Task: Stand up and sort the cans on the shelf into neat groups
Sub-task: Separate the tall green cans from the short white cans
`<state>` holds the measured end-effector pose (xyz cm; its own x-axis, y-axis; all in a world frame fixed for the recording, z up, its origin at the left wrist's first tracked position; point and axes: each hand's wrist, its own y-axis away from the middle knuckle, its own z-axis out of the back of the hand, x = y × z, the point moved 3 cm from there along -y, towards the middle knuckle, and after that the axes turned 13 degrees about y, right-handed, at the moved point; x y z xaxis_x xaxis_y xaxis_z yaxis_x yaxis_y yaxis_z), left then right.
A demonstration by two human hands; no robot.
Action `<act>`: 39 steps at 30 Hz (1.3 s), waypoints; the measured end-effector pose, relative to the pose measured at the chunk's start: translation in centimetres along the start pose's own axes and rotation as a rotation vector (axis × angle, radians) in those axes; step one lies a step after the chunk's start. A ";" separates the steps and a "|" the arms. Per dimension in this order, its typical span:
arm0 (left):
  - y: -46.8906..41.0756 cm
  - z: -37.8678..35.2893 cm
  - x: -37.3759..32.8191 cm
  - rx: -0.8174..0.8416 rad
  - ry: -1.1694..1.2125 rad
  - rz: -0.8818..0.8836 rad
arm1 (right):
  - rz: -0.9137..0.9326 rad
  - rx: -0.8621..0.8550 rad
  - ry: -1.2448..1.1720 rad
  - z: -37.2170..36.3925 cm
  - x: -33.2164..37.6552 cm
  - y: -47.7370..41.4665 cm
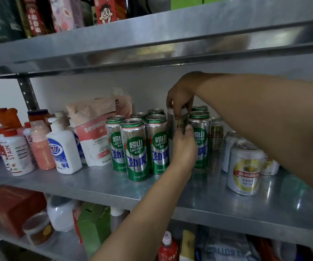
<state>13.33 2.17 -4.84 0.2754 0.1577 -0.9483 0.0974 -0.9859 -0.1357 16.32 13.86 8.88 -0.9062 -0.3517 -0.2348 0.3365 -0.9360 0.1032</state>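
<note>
Middle shelf point(227, 204), centre of frame.

Green Laoshan cans point(135, 149): 7 counted by their tops, all upright. 5 stand in a tight cluster left of centre, 3 in front and 2 behind. The other 2 stand one behind the other just right of the hands.

Dark can point(171, 127): 1, upright, in the gap between the two green groups. Both hands are on it. The right hand point(180, 99) reaches in from the right edge and its fingertips clasp the can's top. The left hand point(184, 147) comes up from the bottom of the frame and wraps the can's lower body, thumb pointing up.

Second dark can point(216, 140): 1, upright, right of the green pair, partly under the right forearm.

White-and-yellow cans point(244, 170): shorter, at right. 2 are clearly upright; anything further is hidden by the arm, so no count.

Left of frame: 1 pink-and-white pouch point(95, 134) and a cluster of bottles point(63, 147), at least 5; the back row is unclear.
</note>
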 end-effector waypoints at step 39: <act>12.2 -15.9 -3.9 0.282 -0.232 -0.464 | -0.232 -0.515 -0.196 -2.1 -12.5 35.0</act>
<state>28.61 -9.58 1.74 0.0454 0.5913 -0.8052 -0.1093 -0.7982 -0.5924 40.00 -14.53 13.40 -0.9848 -0.1738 -0.0075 0.1606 -0.8917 -0.4232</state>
